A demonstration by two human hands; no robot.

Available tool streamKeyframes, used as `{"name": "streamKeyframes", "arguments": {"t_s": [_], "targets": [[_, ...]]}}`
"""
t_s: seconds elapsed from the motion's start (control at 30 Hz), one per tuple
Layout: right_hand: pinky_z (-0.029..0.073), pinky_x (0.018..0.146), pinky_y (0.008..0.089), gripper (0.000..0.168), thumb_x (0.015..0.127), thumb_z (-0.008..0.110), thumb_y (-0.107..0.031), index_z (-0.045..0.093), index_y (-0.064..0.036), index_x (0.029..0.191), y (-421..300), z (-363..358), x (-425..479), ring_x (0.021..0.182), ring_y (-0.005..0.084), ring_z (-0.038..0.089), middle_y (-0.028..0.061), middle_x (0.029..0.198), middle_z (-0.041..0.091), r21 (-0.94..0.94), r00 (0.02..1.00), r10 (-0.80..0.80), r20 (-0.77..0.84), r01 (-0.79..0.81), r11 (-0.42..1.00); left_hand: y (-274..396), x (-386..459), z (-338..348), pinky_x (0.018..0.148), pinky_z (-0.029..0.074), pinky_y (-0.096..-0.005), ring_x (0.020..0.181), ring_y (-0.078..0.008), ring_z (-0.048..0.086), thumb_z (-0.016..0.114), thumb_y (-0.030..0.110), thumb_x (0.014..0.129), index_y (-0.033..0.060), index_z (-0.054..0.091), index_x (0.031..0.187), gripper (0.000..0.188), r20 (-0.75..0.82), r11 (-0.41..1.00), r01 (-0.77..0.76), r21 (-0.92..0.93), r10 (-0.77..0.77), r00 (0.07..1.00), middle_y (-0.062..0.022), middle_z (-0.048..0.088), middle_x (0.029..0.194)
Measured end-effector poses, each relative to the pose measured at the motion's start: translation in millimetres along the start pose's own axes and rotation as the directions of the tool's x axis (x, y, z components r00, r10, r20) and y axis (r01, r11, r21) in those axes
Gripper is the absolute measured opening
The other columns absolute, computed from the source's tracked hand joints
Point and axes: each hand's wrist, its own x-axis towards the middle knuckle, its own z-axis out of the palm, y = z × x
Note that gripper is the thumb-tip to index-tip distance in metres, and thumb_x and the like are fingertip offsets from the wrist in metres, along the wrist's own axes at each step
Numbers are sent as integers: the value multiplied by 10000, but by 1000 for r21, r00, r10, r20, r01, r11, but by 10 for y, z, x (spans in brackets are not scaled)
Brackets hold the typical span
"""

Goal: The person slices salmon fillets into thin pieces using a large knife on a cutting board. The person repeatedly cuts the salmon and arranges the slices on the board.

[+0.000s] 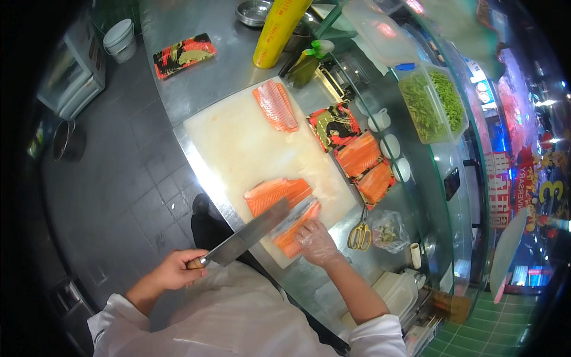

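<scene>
My left hand (178,269) grips the wooden handle of a broad-bladed cleaver (250,234). Its blade slants up to the right over the near edge of a white cutting board (250,147). In a clear plastic glove, my right hand (316,243) holds a salmon piece (292,234) with silvery skin along one side. Just beyond lies an orange salmon fillet (272,195), close to the blade's tip. A paler salmon piece (275,105) rests at the board's far end.
Right of the board are two patterned trays of salmon (359,154), another patterned tray (333,126), yellow-handled scissors (359,235) and a plastic bag (390,232). Farther back stand a yellow roll (279,35) and a spray bottle (305,64). A glass partition (419,178) borders the counter.
</scene>
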Motion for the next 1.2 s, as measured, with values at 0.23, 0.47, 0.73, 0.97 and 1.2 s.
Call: {"name": "streamKeyframes", "arguments": {"t_s": [0.23,0.47,0.73,0.97,1.2], "targets": [[457,1050,470,169,859,598,-146,720,-80,957,85,127,-149,1111,313,624,120,1040,712,112,990,76,123,-90,990,296,-48,-91,524,480,-250,569,-49,565,758,42,927,37,662,1345,429,-46,999,-6,37,8,999,27,633,763],[527,921,471,305,928,570,-176,695,-76,1187,84,-385,-203,1046,334,686,151,1061,734,242,932,74,356,-168,956,653,-133,-259,516,466,-247,565,-58,556,747,33,932,44,644,1368,448,-103,999,-33,11,34,994,28,620,783],[551,750,336,377,914,750,-257,628,-33,1191,722,-586,175,846,121,659,51,928,708,771,655,573,492,-634,62,1146,-27,-621,471,454,-249,528,-68,559,728,11,936,22,634,1338,414,-146,997,-53,60,61,987,10,616,766],[568,893,390,639,895,688,-409,602,-24,1398,1329,-953,482,1001,244,728,134,1195,749,350,693,613,380,-721,598,1437,216,-864,438,437,-253,506,-72,553,730,20,933,8,622,1349,430,-154,986,-91,140,112,982,1,627,742],[571,922,451,442,841,656,-336,741,-12,1131,905,303,-621,1035,385,734,230,1222,722,222,301,851,431,-949,224,1237,540,-1182,428,418,-252,494,-75,550,732,31,934,-8,608,1363,448,-141,982,-49,181,75,987,-9,630,734]]}}
